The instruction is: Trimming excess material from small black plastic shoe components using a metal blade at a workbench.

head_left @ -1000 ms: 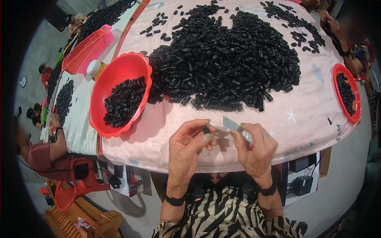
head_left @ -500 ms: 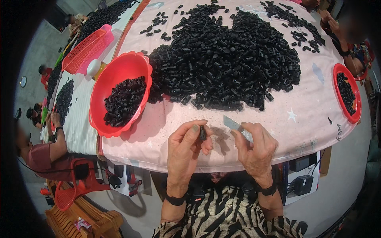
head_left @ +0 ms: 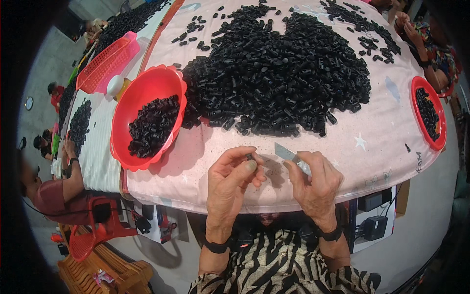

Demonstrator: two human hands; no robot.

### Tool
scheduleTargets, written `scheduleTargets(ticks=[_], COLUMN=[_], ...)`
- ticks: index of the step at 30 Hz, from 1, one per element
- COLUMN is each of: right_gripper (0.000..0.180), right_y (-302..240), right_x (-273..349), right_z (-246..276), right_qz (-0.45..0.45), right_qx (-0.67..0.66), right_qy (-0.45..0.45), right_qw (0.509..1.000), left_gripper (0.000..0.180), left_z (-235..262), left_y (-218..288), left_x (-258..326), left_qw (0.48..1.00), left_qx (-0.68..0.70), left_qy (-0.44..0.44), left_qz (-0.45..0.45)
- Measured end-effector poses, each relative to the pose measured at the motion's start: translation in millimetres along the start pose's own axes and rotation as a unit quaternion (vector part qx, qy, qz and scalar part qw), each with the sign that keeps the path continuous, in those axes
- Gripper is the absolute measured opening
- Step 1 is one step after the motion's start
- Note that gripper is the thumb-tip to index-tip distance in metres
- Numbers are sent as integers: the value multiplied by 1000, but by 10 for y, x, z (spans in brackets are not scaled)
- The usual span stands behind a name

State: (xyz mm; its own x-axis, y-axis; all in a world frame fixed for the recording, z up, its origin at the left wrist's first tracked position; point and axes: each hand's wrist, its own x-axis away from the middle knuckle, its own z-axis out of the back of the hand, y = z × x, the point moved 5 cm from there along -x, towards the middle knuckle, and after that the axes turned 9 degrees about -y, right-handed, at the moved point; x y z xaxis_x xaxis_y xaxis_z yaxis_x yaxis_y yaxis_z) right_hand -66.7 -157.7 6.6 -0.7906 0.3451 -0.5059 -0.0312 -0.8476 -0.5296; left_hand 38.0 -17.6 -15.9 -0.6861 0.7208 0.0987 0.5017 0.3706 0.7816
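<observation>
Between the thumb and fingers of my left hand (head_left: 230, 176) is a small black plastic part (head_left: 250, 157), mostly covered by the thumb. My right hand (head_left: 316, 183) grips a utility knife (head_left: 299, 161) by its pale handle, and the grey blade (head_left: 283, 151) points toward the upper left. Blade and part are apart. Both hands hover over the near edge of the pink tablecloth (head_left: 220, 144). Beyond them lies a large heap of similar black plastic parts (head_left: 284, 68). Left of my hands, a red scalloped bowl (head_left: 145, 90) holds more of these parts.
A red oval basin (head_left: 442, 117) with black parts stands at the right edge. Pink and red baskets (head_left: 100, 68) and a yellow bottle with a white cap (head_left: 116, 86) are at the left. A person (head_left: 58, 183) sits left; another person's hands (head_left: 410, 30) show far right.
My left thumb has shifted up and over the black part, so less of it shows. The knife and right hand have barely moved.
</observation>
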Motion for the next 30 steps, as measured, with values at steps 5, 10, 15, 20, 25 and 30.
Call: scheduleTargets(ticks=[5, 10, 15, 20, 25, 30], right_gripper=[24, 23, 22, 22, 22, 23], right_y=[0, -1, -5, 0, -6, -15], right_x=[-8, -10, -9, -2, -5, -13], right_z=[3, 2, 2, -2, 14, -5], right_qz=[6, 7, 9, 6, 4, -3], right_qx=[-4, -1, 1, 1, 2, 1], right_qy=[5, 8, 10, 7, 6, -6], right_qw=[1000, 1000, 1000, 1000, 1000, 1000], left_gripper=[31, 34, 33, 32, 36, 33], left_z=[-10, -18, -33, -24, -65, -15], left_y=[-8, 5, 2, -1, 10, 16], left_x=[-5, 7, 2, 5, 6, 5], left_qw=[999, 1000, 1000, 1000, 1000, 1000], left_qx=[-31, 6, 0, -6, -14, -9], left_qy=[8, -20, -21, -16, 18, -14], left_qz=[-12, -6, -15, -19, -9, -5])
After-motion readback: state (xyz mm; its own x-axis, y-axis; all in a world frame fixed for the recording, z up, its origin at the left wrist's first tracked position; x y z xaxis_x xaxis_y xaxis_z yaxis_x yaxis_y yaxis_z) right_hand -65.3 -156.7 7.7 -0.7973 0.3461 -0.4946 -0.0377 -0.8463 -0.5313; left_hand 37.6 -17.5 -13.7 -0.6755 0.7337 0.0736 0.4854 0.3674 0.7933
